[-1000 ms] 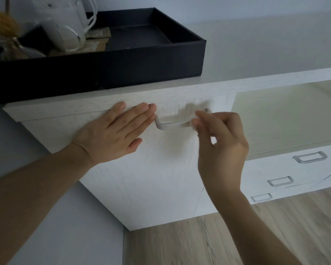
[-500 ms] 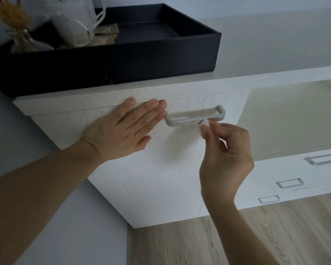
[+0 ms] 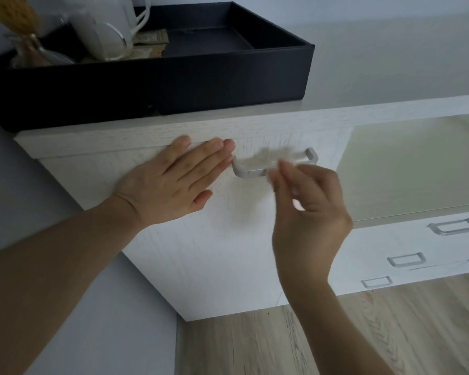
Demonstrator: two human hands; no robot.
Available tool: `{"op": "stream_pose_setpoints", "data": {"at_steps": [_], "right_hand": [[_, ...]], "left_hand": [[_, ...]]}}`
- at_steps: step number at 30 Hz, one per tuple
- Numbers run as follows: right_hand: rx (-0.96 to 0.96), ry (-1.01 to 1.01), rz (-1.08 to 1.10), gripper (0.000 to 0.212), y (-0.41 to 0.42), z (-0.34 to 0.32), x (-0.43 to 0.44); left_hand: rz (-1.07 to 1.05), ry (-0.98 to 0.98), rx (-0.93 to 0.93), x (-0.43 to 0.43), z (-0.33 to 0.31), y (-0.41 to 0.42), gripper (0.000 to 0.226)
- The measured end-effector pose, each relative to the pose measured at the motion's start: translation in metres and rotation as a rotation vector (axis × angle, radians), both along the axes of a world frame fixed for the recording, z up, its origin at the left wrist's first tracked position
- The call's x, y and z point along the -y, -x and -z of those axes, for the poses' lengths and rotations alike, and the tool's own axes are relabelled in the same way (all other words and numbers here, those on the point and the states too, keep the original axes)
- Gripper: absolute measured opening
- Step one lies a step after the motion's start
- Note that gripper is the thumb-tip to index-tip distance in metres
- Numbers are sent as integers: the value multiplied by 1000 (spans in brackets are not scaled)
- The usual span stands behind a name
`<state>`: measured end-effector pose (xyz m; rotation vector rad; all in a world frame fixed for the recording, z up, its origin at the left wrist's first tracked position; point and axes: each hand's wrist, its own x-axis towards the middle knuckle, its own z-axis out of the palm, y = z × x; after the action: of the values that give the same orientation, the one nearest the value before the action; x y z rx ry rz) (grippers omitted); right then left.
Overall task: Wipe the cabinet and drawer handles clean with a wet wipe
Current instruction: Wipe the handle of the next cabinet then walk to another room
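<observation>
Blurred white wet wipe [image 3: 271,157] draped across the silver bar handle [image 3: 248,173] on the white cabinet front [image 3: 214,253]; three silver drawer handles [image 3: 454,226] lower right

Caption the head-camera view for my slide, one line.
Left hand flat on the white cabinet front, right hand pinching a blurred wet wipe at its metal handle.

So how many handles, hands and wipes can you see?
Cabinet handle: 1
Drawer handles: 3
Hands: 2, left hand and right hand
Wet wipe: 1, blurred
Total: 7
</observation>
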<state>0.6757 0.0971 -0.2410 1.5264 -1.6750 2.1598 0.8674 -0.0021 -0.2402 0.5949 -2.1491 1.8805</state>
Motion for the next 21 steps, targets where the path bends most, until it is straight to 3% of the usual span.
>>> {"op": "stream_pose_setpoints", "data": {"at_steps": [1, 4, 8, 13, 17, 21], "right_hand": [[-34, 5, 6, 16, -1, 1, 0], [99, 19, 44, 15, 1, 1, 4], [-74, 1, -5, 15, -5, 0, 0], [199, -56, 36, 16, 15, 1, -11], [110, -79, 5, 17, 8, -3, -16], [85, -61, 1, 19, 0, -7, -6]], "left_hand": [[-1, -2, 3, 0, 0, 0, 65], [2, -1, -3, 0, 0, 0, 65], [-8, 1, 11, 0, 1, 0, 65], [4, -27, 13, -7, -4, 1, 63], [49, -121, 27, -15, -19, -19, 56], [-1, -48, 143, -10, -29, -40, 64]]}}
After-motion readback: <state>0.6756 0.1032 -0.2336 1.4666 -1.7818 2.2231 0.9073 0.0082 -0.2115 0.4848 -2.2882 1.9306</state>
